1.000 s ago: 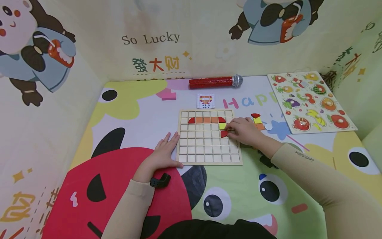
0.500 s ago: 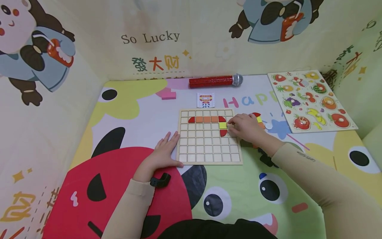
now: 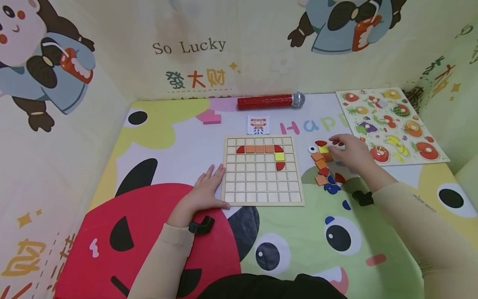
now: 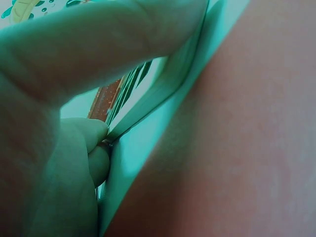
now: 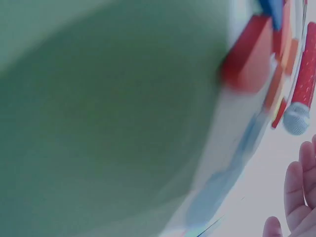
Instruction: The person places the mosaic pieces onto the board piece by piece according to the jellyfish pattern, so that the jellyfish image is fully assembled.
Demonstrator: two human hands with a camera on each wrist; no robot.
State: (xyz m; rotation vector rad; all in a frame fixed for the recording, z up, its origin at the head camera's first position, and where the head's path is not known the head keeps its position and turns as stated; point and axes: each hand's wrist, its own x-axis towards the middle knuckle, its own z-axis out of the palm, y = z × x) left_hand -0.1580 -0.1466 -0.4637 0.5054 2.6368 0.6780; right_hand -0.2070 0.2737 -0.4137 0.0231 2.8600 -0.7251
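My left hand [image 3: 203, 189] rests at the left edge of the wooden grid board [image 3: 257, 178], fingers spread and thumb by the near corner. In the grid's upper rows lie red rounded pieces [image 3: 278, 148], several orange squares [image 3: 259, 148] and a yellow square [image 3: 279, 156]. My right hand [image 3: 352, 153] is over the right side of a loose pile, fingertips close to another yellow square [image 3: 323, 149]. The right wrist view shows its fingers [image 5: 295, 190] loosely extended, with nothing seen between them. Orange squares [image 3: 320, 164], red pieces [image 3: 340, 178] and blue rounded pieces [image 3: 332, 189] make up the pile.
A small picture card [image 3: 258, 125] lies behind the board, and a red microphone [image 3: 266, 101] lies farther back. At the back right is a fruit puzzle board [image 3: 392, 126]. A pink block [image 3: 212, 119] sits back left. Patterned cloth covers table and walls.
My right hand has left the grid and moved right to the loose pieces, uncovering the pile and the board's right side. The left hand has stayed at the board's edge.
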